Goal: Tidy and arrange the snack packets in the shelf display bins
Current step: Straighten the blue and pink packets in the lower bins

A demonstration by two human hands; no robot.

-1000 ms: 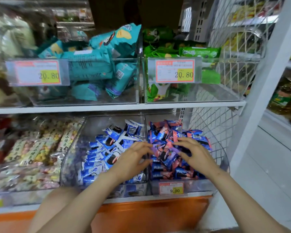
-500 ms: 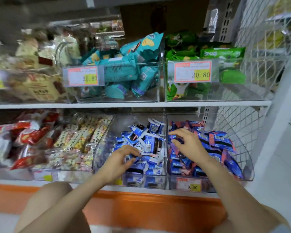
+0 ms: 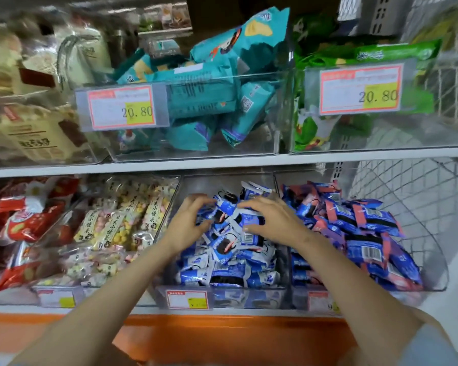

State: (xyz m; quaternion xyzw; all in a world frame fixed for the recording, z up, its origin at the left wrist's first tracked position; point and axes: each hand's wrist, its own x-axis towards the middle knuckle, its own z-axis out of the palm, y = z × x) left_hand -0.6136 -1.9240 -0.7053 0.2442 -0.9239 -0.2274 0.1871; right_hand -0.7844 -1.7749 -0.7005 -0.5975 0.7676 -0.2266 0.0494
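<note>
On the lower shelf, a clear bin (image 3: 249, 299) holds a loose heap of blue-and-white snack packets (image 3: 230, 262). Both my hands are inside it, on top of the heap. My left hand (image 3: 188, 223) curls its fingers and thumb round a few packets at the pile's left. Close beside it, my right hand (image 3: 273, 220) lies over the packets with fingers stretched leftward and thumb spread below. The neighbouring clear bin (image 3: 434, 260) on the right is piled with blue-and-pink packets (image 3: 368, 233).
Left of my hands are bins of pastel candy bags (image 3: 122, 220) and red bags (image 3: 24, 223). The upper shelf (image 3: 222, 162) carries bins of teal packs (image 3: 204, 101) and green packs (image 3: 368, 54) with 20.80 price tags. A white wire mesh panel (image 3: 407, 186) closes the right end.
My right hand has crossed from the blue-and-pink bin into the blue-and-white bin, beside my left hand. The view has shifted left and drawn closer to the shelf.
</note>
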